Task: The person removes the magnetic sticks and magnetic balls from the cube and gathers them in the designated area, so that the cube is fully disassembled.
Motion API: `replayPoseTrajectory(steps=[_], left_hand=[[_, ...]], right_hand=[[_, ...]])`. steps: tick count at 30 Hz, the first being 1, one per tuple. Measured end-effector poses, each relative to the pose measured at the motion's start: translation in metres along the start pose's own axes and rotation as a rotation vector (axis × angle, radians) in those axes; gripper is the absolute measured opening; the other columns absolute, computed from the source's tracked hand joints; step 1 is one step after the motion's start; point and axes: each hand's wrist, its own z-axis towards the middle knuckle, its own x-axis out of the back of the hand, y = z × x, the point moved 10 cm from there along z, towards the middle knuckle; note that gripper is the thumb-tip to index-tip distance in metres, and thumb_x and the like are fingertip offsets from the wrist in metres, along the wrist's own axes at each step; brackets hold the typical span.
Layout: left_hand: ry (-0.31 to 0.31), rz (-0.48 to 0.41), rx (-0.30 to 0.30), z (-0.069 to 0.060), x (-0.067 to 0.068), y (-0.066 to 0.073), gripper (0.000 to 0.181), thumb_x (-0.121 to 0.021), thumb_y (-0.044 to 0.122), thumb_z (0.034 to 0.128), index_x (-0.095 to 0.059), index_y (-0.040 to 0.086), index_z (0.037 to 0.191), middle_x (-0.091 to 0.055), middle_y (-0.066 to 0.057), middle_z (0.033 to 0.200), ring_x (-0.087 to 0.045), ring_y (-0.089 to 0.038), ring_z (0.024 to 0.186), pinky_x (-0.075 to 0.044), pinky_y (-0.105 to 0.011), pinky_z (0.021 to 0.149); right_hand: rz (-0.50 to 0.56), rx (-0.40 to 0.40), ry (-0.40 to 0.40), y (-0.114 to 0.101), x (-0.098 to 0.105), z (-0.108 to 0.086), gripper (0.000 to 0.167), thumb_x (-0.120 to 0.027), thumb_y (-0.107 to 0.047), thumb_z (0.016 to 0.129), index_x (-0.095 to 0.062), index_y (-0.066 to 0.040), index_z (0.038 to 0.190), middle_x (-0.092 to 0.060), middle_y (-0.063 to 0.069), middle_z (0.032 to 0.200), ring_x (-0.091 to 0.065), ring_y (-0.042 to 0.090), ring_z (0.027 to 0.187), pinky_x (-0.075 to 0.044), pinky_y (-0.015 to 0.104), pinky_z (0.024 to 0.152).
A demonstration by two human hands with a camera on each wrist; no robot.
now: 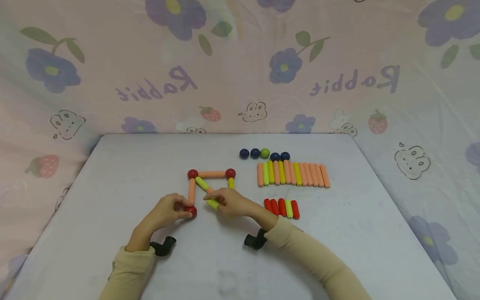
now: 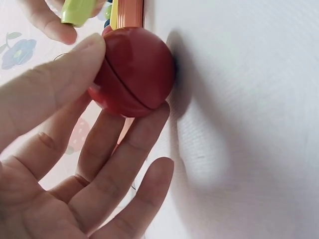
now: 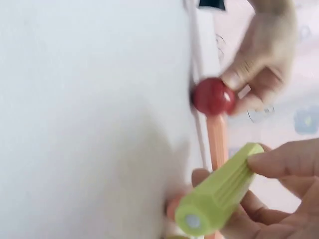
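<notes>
My left hand [image 1: 168, 211] pinches a red ball [image 2: 142, 69] between thumb and fingers, low over the white table, at the near end of an orange rod [image 1: 192, 191]. My right hand [image 1: 235, 202] pinches a light green ribbed rod [image 3: 222, 191] with a pale round spot on its end. Beyond the hands, a red ball [image 1: 193, 174] and another red ball [image 1: 230, 173] are joined by an orange rod [image 1: 211, 174]. A second light green rod [image 1: 201, 183] slants from the left ball toward my right hand. A yellow rod [image 1: 231, 183] runs under that hand, its near end hidden.
Behind on the right stand several dark blue balls [image 1: 255, 153] and one green ball [image 1: 265, 153]. A row of orange, yellow and green rods [image 1: 304, 174] lies before them. Shorter red rods [image 1: 282, 206] and one green rod [image 1: 289, 208] lie near my right forearm.
</notes>
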Motion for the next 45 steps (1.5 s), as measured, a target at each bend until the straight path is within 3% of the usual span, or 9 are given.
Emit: replayPoseTrajectory(steps=[4,8,17,20,28,33,45], left_hand=[[0.002,0.001,0.008,-0.001,0.0,-0.001,0.02,-0.078,0.008,0.0775,-0.073,0.001,0.095,-0.069,-0.014,0.096,-0.056,-0.018,0.086,-0.046,-0.022,0.073],[0.006,0.002,0.005,-0.001,0.0,0.0,0.02,-0.078,0.008,0.0774,-0.073,0.001,0.095,-0.069,-0.013,0.096,-0.055,-0.018,0.085,-0.044,-0.02,0.071],[0.009,-0.002,0.003,-0.001,0.0,-0.002,0.02,-0.078,0.008,0.0779,-0.073,0.002,0.096,-0.069,-0.013,0.095,-0.055,-0.018,0.086,-0.043,-0.019,0.071],[0.011,-0.009,0.009,-0.001,0.0,-0.003,0.02,-0.078,0.008,0.0777,-0.073,0.001,0.096,-0.068,-0.013,0.095,-0.054,-0.019,0.086,-0.043,-0.019,0.07],[0.011,-0.01,-0.002,-0.001,0.0,-0.001,0.02,-0.078,0.008,0.0781,-0.073,0.001,0.097,-0.068,-0.014,0.096,-0.056,-0.019,0.087,-0.045,-0.021,0.073],[0.004,-0.015,0.002,-0.001,0.0,-0.001,0.021,-0.078,0.008,0.0782,-0.072,0.001,0.097,-0.068,-0.014,0.097,-0.057,-0.02,0.088,-0.046,-0.02,0.073],[-0.005,-0.028,0.002,0.0,-0.001,-0.002,0.021,-0.077,0.007,0.0786,-0.072,0.0,0.098,-0.067,-0.015,0.098,-0.062,-0.021,0.089,-0.05,-0.021,0.075]], right_hand=[[0.114,-0.102,0.048,0.017,0.019,-0.002,0.042,-0.057,0.001,0.087,-0.061,-0.011,0.126,-0.063,0.016,0.115,-0.055,0.019,0.095,-0.051,0.023,0.079],[0.152,-0.163,0.093,0.032,0.039,-0.006,0.038,-0.059,-0.002,0.088,-0.06,-0.009,0.125,-0.061,0.016,0.117,-0.057,0.024,0.104,-0.054,0.03,0.089],[0.204,-0.318,0.269,0.075,0.089,-0.017,0.041,-0.07,-0.009,0.086,-0.06,-0.01,0.126,-0.061,0.015,0.111,-0.057,0.024,0.097,-0.051,0.021,0.076],[0.196,-0.363,0.303,0.088,0.1,-0.018,0.043,-0.071,-0.01,0.085,-0.06,-0.011,0.126,-0.061,0.015,0.109,-0.056,0.023,0.092,-0.049,0.02,0.068],[0.133,-0.418,0.398,0.11,0.124,-0.019,0.041,-0.072,-0.012,0.084,-0.061,-0.009,0.124,-0.062,0.016,0.107,-0.06,0.02,0.083,-0.052,0.019,0.067],[0.076,-0.458,0.413,0.121,0.133,-0.017,0.042,-0.072,-0.016,0.085,-0.061,-0.009,0.125,-0.064,0.016,0.105,-0.061,0.017,0.076,-0.047,0.017,0.062],[-0.031,-0.547,0.398,0.133,0.139,-0.009,0.041,-0.07,-0.02,0.088,-0.061,-0.005,0.124,-0.061,0.016,0.115,-0.055,0.026,0.098,-0.05,0.031,0.084]])
